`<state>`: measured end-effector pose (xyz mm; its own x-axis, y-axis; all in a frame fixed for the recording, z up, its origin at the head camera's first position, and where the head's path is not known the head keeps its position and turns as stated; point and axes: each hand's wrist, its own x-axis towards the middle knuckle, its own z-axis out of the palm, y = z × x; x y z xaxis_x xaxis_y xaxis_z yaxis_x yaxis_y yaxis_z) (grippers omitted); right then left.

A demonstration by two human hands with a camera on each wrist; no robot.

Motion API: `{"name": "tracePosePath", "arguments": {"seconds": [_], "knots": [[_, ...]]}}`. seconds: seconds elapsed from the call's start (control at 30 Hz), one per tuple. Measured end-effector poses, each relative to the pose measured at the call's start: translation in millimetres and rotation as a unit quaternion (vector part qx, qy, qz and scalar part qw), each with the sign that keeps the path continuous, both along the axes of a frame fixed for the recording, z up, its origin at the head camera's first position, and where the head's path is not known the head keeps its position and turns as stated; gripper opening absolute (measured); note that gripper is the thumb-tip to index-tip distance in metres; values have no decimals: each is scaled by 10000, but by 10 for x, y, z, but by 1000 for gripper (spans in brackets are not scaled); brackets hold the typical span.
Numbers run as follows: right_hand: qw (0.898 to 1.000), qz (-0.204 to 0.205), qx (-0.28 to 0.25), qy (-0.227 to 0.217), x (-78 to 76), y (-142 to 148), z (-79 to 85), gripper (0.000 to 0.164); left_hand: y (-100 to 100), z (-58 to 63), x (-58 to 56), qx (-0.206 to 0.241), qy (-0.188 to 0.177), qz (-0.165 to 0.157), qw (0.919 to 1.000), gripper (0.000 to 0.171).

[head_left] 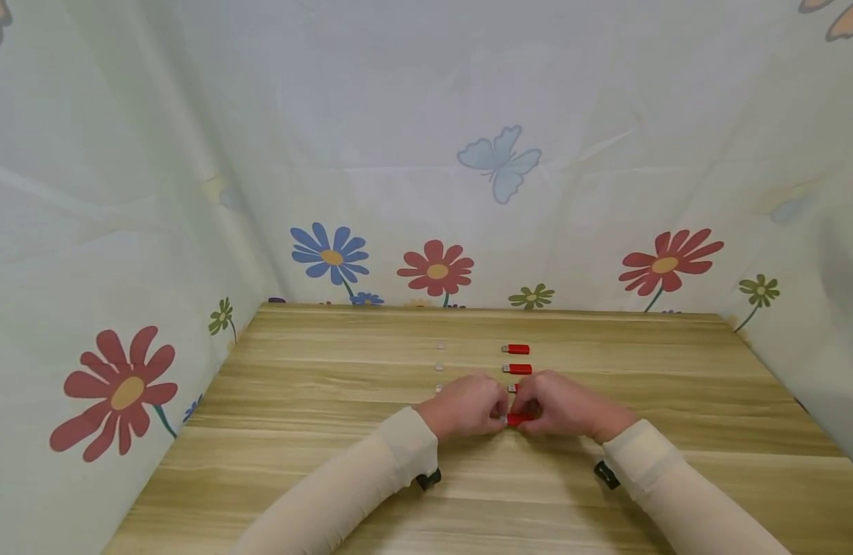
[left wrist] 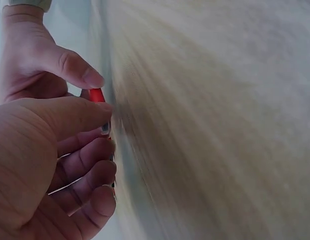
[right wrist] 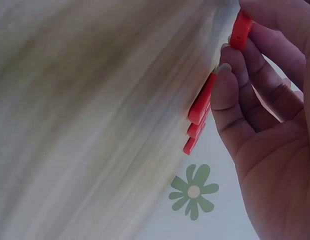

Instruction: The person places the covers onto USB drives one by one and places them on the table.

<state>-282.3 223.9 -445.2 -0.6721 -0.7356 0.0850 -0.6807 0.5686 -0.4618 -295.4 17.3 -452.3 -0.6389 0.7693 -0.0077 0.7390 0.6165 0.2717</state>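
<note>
In the head view a red USB stick [head_left: 518,420] lies between my two hands, low over the table. My right hand [head_left: 561,405] pinches its red body between thumb and fingers, as the right wrist view also shows. On the connector side, my left hand [head_left: 468,405] pinches the same stick with its thumb across it. The stick's grey, clear-edged end [left wrist: 105,128] pokes out below the left thumb in the left wrist view. Just behind the hands, another stick [head_left: 512,388] is partly covered by the right fingers.
Two more red USB sticks [head_left: 516,369] lie farther back, connectors pointing left. To their left is a column of small clear caps [head_left: 439,368], the nearest beside the left hand. The wood-grain table [head_left: 315,432] meets a flower-printed cloth wall [head_left: 371,169].
</note>
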Motion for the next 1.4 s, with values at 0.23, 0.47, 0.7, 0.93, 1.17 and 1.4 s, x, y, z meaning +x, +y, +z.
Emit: {"name": "tracePosePath", "arguments": {"seconds": [0.23, 0.47, 0.7, 0.93, 1.17, 1.4], "knots": [[9998, -10, 20, -222, 1, 0, -20, 13, 3, -35, -2, -105, -3, 13, 9999, 11], [9992, -114, 90, -364, -30, 10, -28, 15, -8, -45, 1, -55, -171, 164, 9997, 10], [9986, -266, 150, -423, -28, -5, -10, 13, -1, -40, 2, -14, -342, 316, 9989, 9], [9981, -338, 179, -474, -26, -14, -6, 12, -8, -22, 11, 72, -408, 397, 9984, 9], [9975, -442, 213, -500, -53, -23, -19, 12, -10, -43, 0, 79, -411, 497, 9979, 9], [9976, -466, 207, -478, -60, -22, -33, 11, -18, -50, -14, 106, -396, 478, 9980, 9]]}}
